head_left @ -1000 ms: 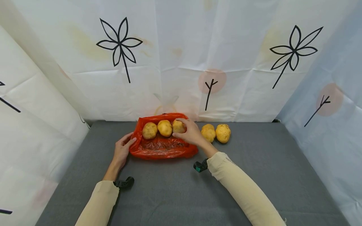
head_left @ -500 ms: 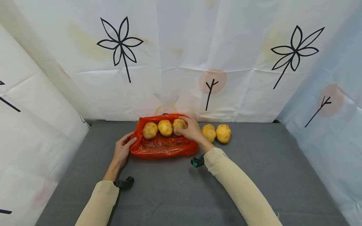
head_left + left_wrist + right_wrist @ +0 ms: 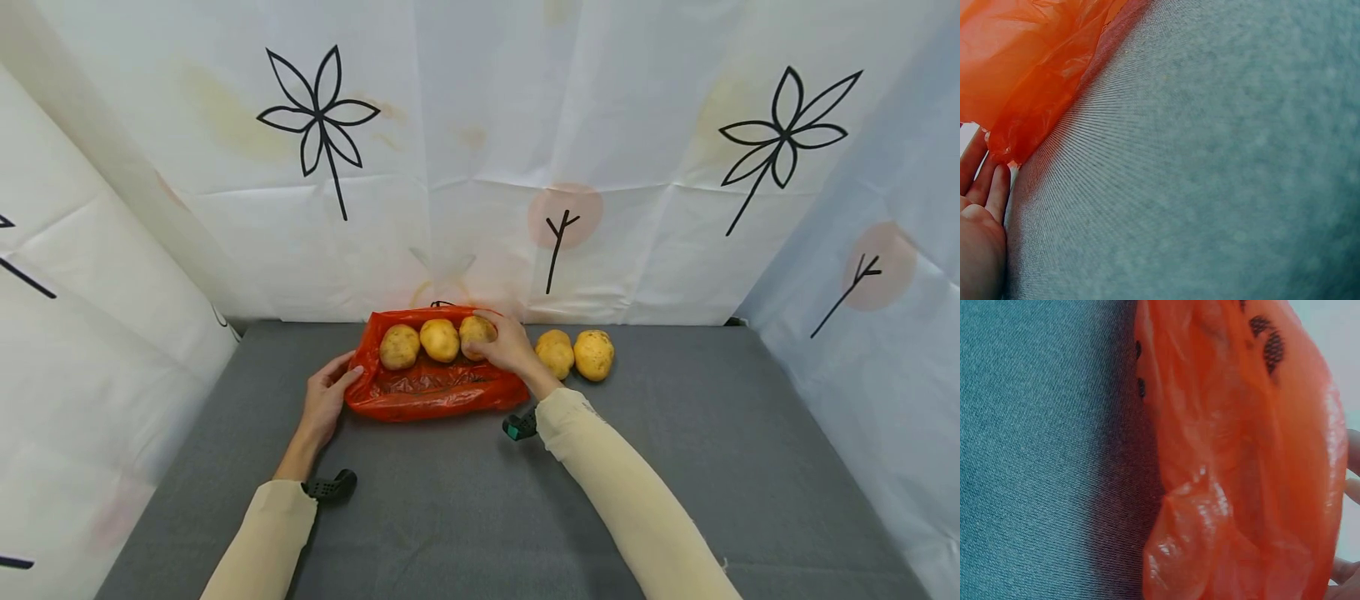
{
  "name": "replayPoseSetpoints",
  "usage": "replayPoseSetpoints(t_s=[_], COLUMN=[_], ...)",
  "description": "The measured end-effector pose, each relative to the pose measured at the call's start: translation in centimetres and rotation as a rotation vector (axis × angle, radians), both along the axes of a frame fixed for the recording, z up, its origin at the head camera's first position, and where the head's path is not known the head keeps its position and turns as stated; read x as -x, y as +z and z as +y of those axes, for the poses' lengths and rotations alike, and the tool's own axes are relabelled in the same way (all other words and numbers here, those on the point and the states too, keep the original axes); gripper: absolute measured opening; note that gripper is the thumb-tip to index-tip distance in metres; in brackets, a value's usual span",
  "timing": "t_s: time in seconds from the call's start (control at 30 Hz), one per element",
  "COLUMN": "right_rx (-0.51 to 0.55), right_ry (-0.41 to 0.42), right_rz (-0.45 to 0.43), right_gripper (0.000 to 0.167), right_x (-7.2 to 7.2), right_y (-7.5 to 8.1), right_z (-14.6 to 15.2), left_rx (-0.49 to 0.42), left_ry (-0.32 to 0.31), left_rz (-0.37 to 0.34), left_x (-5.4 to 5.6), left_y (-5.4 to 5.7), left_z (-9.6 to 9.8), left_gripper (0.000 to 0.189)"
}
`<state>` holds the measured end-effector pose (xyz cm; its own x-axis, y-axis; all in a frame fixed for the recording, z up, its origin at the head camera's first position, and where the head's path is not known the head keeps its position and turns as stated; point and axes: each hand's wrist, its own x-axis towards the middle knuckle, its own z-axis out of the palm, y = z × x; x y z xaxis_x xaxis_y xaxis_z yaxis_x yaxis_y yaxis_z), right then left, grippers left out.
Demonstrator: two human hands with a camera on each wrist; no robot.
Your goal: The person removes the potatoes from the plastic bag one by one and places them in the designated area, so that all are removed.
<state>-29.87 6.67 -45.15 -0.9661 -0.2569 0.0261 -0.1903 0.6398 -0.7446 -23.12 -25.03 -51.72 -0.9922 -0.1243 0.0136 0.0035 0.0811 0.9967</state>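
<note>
A red plastic bag (image 3: 431, 406) lies open-mouthed at the back of the table. Inside it, in a row, are a left potato (image 3: 399, 347), a middle potato (image 3: 439, 340) and a right potato (image 3: 474, 333). My right hand (image 3: 513, 343) grips the right potato, thumb in front and fingers behind. At the bag's left end, my left hand (image 3: 324, 404) pinches the rim, thumb over the edge. The left wrist view has the left hand's fingers (image 3: 999, 190) against the bag's corner. In the right wrist view the bag (image 3: 1247, 456) hides the potatoes.
Two more potatoes, one nearer (image 3: 555, 353) and one farther right (image 3: 594, 355), lie on the grey table (image 3: 435, 517) right of the bag. Behind the table hangs a white printed cloth (image 3: 465, 150), with cloth on both sides too.
My right hand, holding the right potato, has shifted slightly; its forearm has swung a little left. The bag's back rim has dropped slightly. My left hand stays at the bag's left edge.
</note>
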Motion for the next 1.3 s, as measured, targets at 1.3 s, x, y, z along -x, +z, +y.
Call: replayPoseSetpoints(t_s=[1.3], right_rx=[0.019], right_ry=[-0.012], right_rz=[0.062], right_gripper=[0.068], right_x=[-1.1], right_y=[-1.2], right_z=[0.0], left_rx=[0.006], left_ry=[-0.005], left_rz=[-0.012], left_x=[0.3], left_y=[-0.1], left_z=[0.0], left_gripper=[0.047])
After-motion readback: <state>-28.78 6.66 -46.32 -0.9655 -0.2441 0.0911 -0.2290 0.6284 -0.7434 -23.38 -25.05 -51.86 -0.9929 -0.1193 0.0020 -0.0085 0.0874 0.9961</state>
